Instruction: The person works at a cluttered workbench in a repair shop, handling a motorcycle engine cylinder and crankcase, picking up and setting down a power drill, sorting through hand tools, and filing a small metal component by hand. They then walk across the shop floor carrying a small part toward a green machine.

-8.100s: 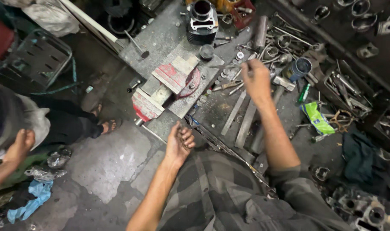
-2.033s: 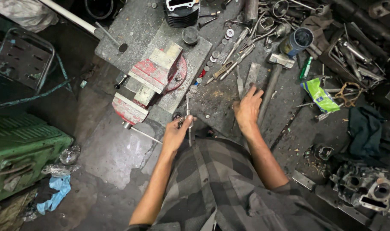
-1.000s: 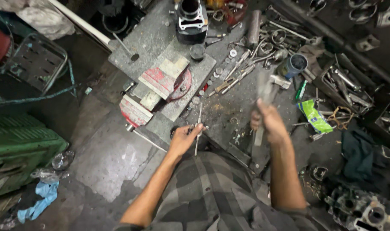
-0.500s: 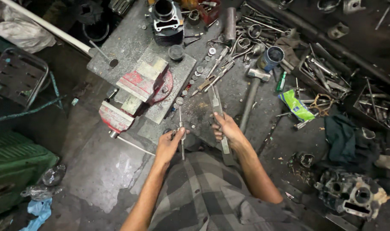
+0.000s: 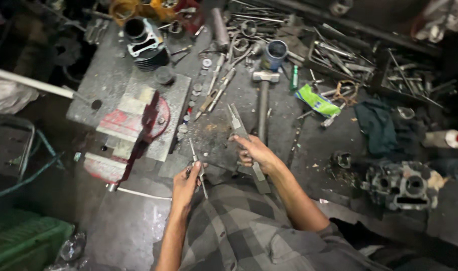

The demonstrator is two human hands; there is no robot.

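Note:
My left hand (image 5: 185, 179) grips a thin metal rod (image 5: 195, 161) that points up and away from me, just right of the red bench vise (image 5: 131, 131). My right hand (image 5: 255, 152) is closed around a long flat metal file (image 5: 238, 125), whose tip reaches toward the bench and whose other end passes under my wrist. The two hands are about a hand's width apart over the dirty steel bench top (image 5: 214, 133).
A sledgehammer (image 5: 263, 100) lies just past the file. An engine cylinder (image 5: 141, 44), washers, wrenches and a blue can (image 5: 276, 52) crowd the far bench. A green packet (image 5: 316, 100), a dark rag (image 5: 379, 125) and an engine head (image 5: 404, 184) lie right; a green crate (image 5: 23, 243) stands lower left.
My right hand reached out over the bench, took the flat file and drew it back toward me. My left hand kept the thin rod. The view shifted left.

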